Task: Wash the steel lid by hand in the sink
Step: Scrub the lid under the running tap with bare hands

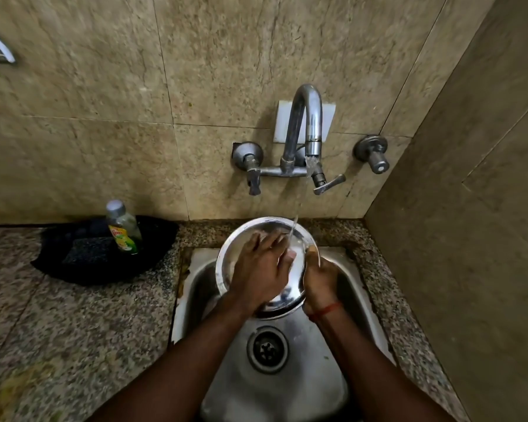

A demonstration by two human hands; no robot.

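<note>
Head view: We hold the steel lid (258, 226) tilted over the far half of the sink (357, 281), its upper rim near the far edge where the counter (73, 315) meets the wall. The right hand (320, 277) is clamped on the lid's right rim, thumb over the edge. The left hand (258, 269) lies flat on the lid's inner face, fingers spread and closing on nothing. A thin stream from the tap (308, 117) lands on the lid just beside the left fingertips.

We judge the step in hand to be rubbing the inner face under running water. To do it well, we recommend:

1. Keep the right-hand clamp firm; wet steel is likely slippery.
2. Keep the lid tilted so that runoff falls toward the drain (267, 348).
3. Sweep the left palm in circles, and turn the lid so each part passes under the stream.

The soap bottle (123, 229) and a dark scrub pad (86, 249) rest in a black tray (153, 239) on the counter, left of the sink.
</note>
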